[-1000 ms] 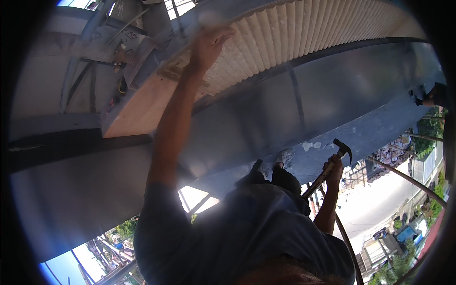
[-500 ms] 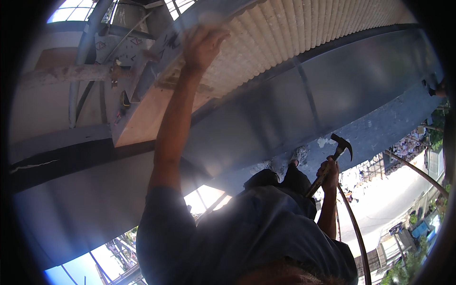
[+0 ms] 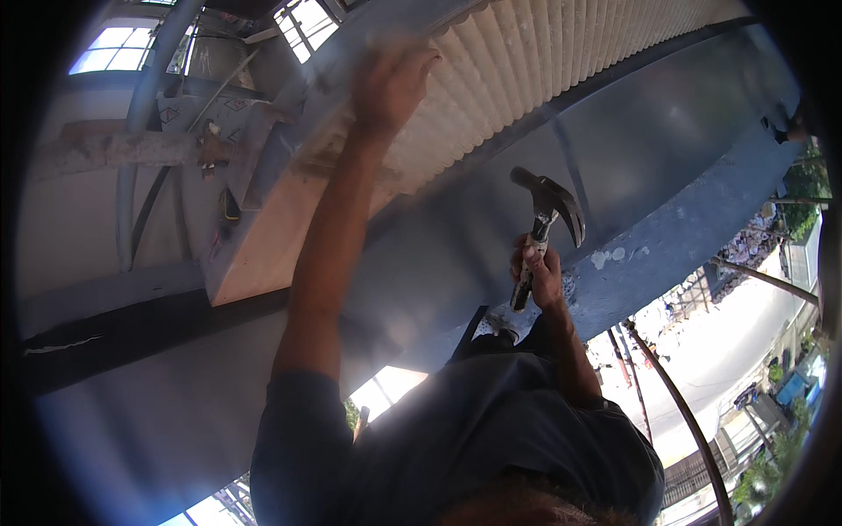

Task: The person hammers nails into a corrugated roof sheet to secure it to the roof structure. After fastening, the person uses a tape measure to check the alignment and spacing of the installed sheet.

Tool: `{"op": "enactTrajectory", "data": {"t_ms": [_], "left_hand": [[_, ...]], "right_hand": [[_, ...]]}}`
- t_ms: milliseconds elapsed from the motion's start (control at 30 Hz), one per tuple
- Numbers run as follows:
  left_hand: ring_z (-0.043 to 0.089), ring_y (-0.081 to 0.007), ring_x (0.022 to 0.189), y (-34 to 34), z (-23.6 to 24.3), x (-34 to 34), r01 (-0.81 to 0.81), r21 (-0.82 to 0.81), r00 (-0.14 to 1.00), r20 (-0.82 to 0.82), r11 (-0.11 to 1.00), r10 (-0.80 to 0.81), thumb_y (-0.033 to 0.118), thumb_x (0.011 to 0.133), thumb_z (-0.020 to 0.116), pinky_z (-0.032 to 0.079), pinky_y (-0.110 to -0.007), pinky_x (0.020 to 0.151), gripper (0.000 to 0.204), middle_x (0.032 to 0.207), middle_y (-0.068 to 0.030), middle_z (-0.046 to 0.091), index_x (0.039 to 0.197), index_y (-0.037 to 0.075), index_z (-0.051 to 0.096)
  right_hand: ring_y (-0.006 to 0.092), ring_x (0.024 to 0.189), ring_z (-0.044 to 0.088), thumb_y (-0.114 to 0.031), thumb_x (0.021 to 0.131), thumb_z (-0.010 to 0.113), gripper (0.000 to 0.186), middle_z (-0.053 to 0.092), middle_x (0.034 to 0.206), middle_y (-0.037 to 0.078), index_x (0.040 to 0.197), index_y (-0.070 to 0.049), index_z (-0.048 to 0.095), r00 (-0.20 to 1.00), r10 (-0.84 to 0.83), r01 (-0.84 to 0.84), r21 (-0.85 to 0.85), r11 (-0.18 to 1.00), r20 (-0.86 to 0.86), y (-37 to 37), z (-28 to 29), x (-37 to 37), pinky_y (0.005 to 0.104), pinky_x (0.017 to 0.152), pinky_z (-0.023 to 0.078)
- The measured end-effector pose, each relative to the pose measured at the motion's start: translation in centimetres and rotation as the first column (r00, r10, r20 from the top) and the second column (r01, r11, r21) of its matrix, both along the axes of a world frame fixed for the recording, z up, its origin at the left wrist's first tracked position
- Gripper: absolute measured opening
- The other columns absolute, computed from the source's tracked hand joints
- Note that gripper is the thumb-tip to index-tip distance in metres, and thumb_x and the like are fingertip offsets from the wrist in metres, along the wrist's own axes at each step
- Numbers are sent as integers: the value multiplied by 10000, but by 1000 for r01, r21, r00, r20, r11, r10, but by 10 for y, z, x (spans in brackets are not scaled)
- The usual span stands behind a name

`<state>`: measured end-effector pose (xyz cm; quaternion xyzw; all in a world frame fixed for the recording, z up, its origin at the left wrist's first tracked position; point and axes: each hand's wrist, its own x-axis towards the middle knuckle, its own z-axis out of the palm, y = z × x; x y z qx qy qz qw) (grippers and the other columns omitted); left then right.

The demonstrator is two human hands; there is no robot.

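In my right hand (image 3: 541, 272) is a claw hammer (image 3: 545, 206), gripped by its worn, pale-spotted handle. Its dark head points up, in front of a smooth grey panel (image 3: 456, 245). My left arm reaches high, and my left hand (image 3: 390, 92) is at the long grey edge beside a cream corrugated sheet (image 3: 526, 70). The left fingers look curled, but their tips are blurred; whatever they hold, if anything, is hidden.
A pinkish board (image 3: 263, 241) slants below the corrugated sheet. Pipes (image 3: 132, 153) and poles stand at left. My feet are on a grey ledge (image 3: 649, 254); far below at right lies a pale road (image 3: 702, 359). Another person's hand (image 3: 794, 130) shows at the far right.
My right hand has lifted the hammer up and to the left, from beside my body to before the grey panel. The left hand stays raised at the same edge.
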<state>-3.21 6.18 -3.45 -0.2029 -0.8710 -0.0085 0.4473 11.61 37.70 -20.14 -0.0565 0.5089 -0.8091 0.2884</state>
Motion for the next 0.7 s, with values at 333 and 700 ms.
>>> {"op": "enactTrajectory", "data": {"t_ms": [333, 700], "left_hand": [[671, -122, 920, -11, 17, 10, 61, 341, 929, 325, 938, -179, 34, 896, 763, 565, -276, 816, 271, 1012, -58, 737, 1164, 29, 722], [673, -120, 960, 20, 19, 38, -248, 892, 774, 418, 379, -476, 102, 931, 735, 535, -291, 897, 276, 1036, -84, 770, 1183, -9, 722]], "right_hand": [[129, 506, 519, -546, 992, 602, 491, 525, 638, 35, 990, -59, 541, 974, -25, -29, 231, 973, 226, 4, -25, 51, 289, 472, 435], [117, 532, 526, -542, 993, 607, 470, 531, 662, 22, 1001, -76, 550, 963, -82, 14, 257, 966, 256, 37, -27, 35, 279, 480, 437]]}}
